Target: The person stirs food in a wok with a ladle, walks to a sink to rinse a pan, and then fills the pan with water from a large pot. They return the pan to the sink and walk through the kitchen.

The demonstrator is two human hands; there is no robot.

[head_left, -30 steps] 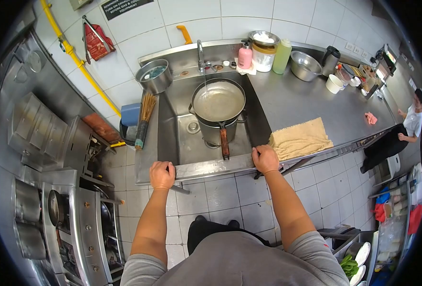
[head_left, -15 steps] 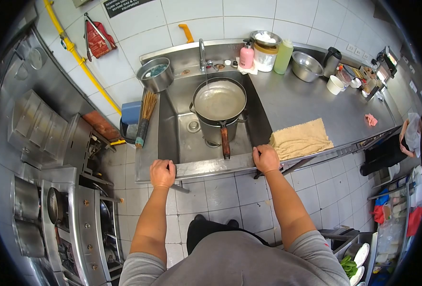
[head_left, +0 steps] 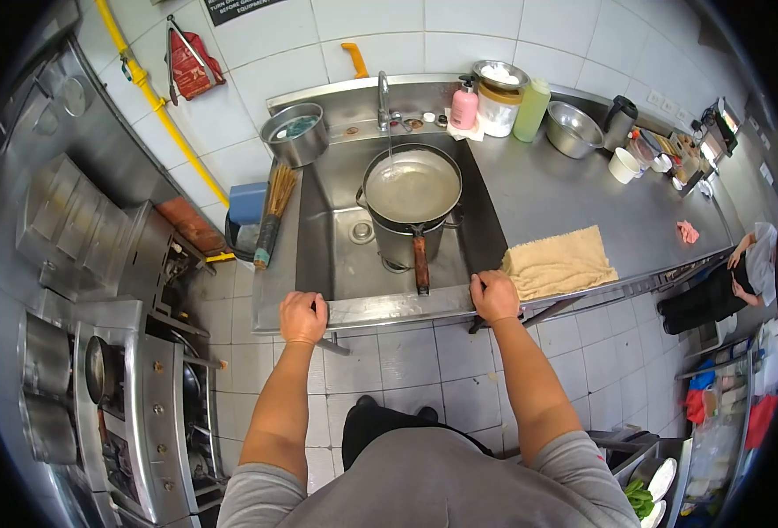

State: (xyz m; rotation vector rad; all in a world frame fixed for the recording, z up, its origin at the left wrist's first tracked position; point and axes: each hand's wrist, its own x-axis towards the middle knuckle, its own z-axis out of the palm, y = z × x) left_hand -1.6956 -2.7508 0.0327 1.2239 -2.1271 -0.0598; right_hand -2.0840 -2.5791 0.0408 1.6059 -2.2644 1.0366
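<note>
My left hand (head_left: 303, 317) is closed over the front edge of the steel sink (head_left: 371, 310), near its left corner. Farther right, my right hand (head_left: 495, 297) grips the same edge, beside a folded tan cloth (head_left: 558, 264). Between and beyond them, a frying pan (head_left: 412, 187) with a wooden handle (head_left: 421, 262) rests on top of a metal pot (head_left: 398, 245) in the basin. A thin stream from the faucet (head_left: 383, 101) runs into the pan, which has water in it. The pan's handle points toward me.
Left of the basin are a steel pot (head_left: 295, 134) and a bamboo brush (head_left: 276, 216). A pink pump bottle (head_left: 464, 107), a green liquid bottle (head_left: 531, 110) and a steel bowl (head_left: 573, 129) stand along the back right. A stove (head_left: 156, 387) is at left; another person (head_left: 727, 282) stands at far right.
My view has shifted slightly, so the sink appears a little farther right. Both hands keep their hold on the edge, and water still runs. More of the person at far right shows.
</note>
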